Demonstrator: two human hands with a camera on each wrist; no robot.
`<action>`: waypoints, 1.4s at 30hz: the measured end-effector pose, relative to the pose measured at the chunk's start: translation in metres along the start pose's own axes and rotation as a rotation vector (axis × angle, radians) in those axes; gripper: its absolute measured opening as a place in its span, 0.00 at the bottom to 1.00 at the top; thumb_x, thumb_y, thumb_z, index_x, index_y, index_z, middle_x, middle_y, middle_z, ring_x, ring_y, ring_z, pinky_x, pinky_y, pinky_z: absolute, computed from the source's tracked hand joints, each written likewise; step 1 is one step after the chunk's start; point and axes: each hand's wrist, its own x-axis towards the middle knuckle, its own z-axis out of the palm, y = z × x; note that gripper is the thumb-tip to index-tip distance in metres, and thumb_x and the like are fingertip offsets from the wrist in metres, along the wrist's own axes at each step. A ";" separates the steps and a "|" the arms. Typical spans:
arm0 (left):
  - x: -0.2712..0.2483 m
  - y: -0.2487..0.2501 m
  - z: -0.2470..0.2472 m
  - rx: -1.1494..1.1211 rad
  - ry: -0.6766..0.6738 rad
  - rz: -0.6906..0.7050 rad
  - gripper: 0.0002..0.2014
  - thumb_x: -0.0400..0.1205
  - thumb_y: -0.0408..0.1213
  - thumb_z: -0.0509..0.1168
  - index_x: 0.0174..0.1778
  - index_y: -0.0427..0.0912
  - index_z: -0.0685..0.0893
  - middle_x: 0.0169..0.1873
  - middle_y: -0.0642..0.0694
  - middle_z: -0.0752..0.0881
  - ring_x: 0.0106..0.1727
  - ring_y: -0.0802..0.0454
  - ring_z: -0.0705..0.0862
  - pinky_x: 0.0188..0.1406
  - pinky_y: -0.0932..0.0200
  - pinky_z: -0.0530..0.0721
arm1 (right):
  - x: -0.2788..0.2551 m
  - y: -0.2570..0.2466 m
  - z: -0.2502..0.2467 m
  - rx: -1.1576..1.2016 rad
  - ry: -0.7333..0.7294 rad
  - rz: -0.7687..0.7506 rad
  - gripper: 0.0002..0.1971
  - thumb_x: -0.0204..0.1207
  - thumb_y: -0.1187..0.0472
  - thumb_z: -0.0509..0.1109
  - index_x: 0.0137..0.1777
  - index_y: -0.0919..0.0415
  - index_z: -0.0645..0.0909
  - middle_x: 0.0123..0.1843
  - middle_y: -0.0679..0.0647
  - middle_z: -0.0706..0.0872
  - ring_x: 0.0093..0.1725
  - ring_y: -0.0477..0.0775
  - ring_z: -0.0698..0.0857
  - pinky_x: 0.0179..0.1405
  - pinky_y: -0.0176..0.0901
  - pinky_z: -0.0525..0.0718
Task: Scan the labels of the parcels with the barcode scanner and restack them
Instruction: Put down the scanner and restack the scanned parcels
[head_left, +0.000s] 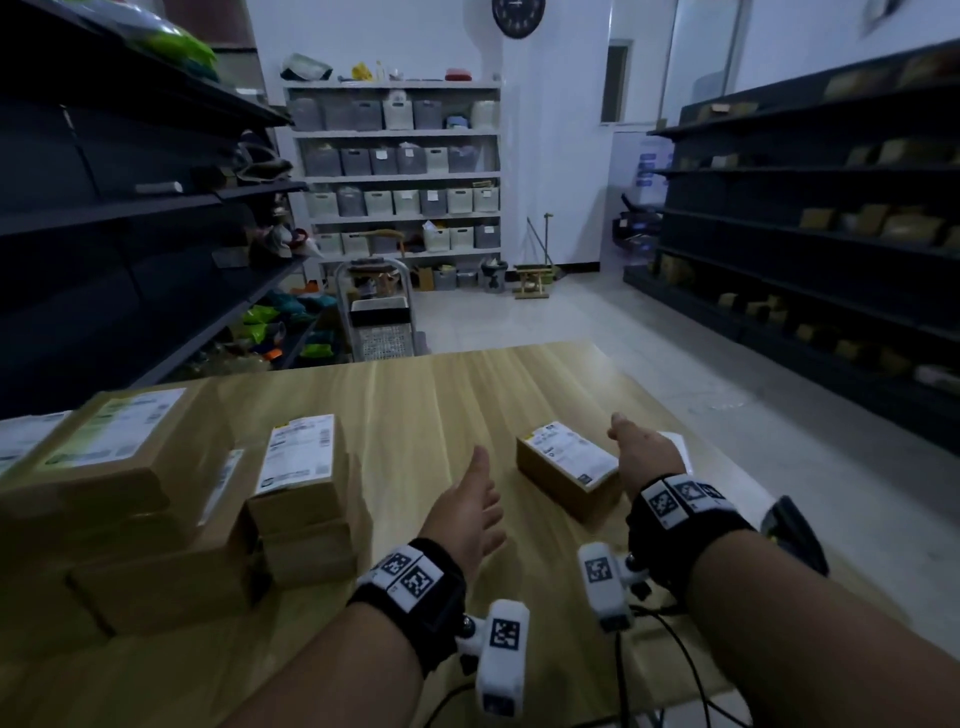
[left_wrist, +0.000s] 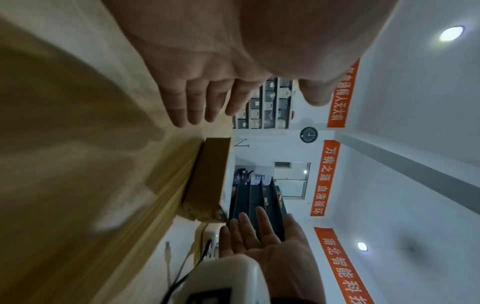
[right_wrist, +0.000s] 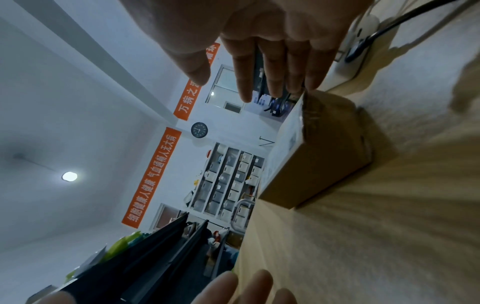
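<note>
flanking a lone parcel (head_left: 567, 467), our left hand (head_left: 470, 512) and right hand (head_left: 644, 457) hold nothing, fingers straight and close together, apparently positioned to lift it between them.

Stacked parcels (head_left: 156, 499) sit on the table's (head_left: 441, 395) left; a lone parcel (head_left: 566, 467) sits right, between both hands.

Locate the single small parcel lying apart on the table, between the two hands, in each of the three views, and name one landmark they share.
Head: the small parcel lies right of centre on the table, label up, beside the right hand.
Left wrist: at mid-frame, seen edge-on, below the left hand.
Right wrist: right of centre, just under the fingertips.
Shared landmark: the round wall clock.
</note>
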 end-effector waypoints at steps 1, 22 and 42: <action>0.003 -0.001 0.007 -0.013 0.001 -0.020 0.49 0.88 0.70 0.62 0.92 0.31 0.68 0.88 0.33 0.76 0.86 0.36 0.78 0.79 0.41 0.82 | 0.005 0.001 -0.002 -0.043 -0.018 0.008 0.30 0.90 0.37 0.60 0.70 0.62 0.88 0.73 0.63 0.88 0.72 0.67 0.85 0.76 0.57 0.77; 0.005 0.015 0.008 0.160 -0.060 0.196 0.37 0.72 0.86 0.58 0.46 0.60 0.97 0.48 0.62 0.98 0.60 0.58 0.93 0.78 0.46 0.85 | 0.007 0.020 0.044 0.065 -0.206 0.052 0.23 0.90 0.55 0.64 0.84 0.54 0.75 0.68 0.60 0.89 0.65 0.66 0.91 0.66 0.66 0.91; -0.124 0.118 -0.163 0.124 0.319 0.403 0.47 0.79 0.83 0.49 0.71 0.49 0.93 0.51 0.55 0.97 0.49 0.61 0.96 0.37 0.65 0.89 | -0.160 -0.126 0.171 0.599 -0.552 -0.067 0.19 0.91 0.50 0.68 0.44 0.63 0.89 0.43 0.54 0.97 0.49 0.56 0.95 0.56 0.53 0.94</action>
